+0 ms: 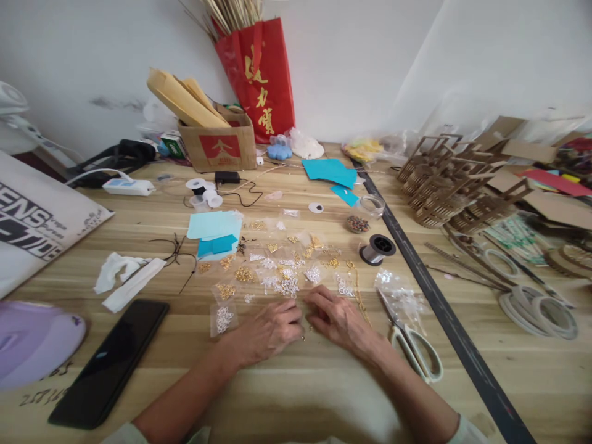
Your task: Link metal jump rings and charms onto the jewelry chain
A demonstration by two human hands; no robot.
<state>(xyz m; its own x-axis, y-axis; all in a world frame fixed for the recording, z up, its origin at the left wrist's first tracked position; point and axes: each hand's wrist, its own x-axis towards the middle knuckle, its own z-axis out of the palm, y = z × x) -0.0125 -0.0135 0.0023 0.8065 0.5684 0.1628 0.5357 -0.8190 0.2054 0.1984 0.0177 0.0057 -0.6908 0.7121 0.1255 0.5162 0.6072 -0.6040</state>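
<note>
Near the front middle of the table, my left hand [271, 327] rests with its fingers curled and closed. Facing it across a small gap, my right hand [340, 319] is curled too, fingertips bent down to the wood. Anything held in either hand is hidden or too small to make out. A few tiny metal bits [303, 337] lie on the wood between them. Just beyond my fingers are a pile of silver findings [287, 285], small bags of gold findings [243, 274] and a bag of silver rings [224, 319]. A gold chain [361, 299] lies beyond my right hand.
Scissors [411, 345] lie right of my right forearm, near a wire spool [378, 250] and a bead dish [358, 224]. A black phone [111, 364] is at left. Small woven baskets [444, 185] stand at right; a cardboard box [217, 145] and red bag [277, 80] at the back.
</note>
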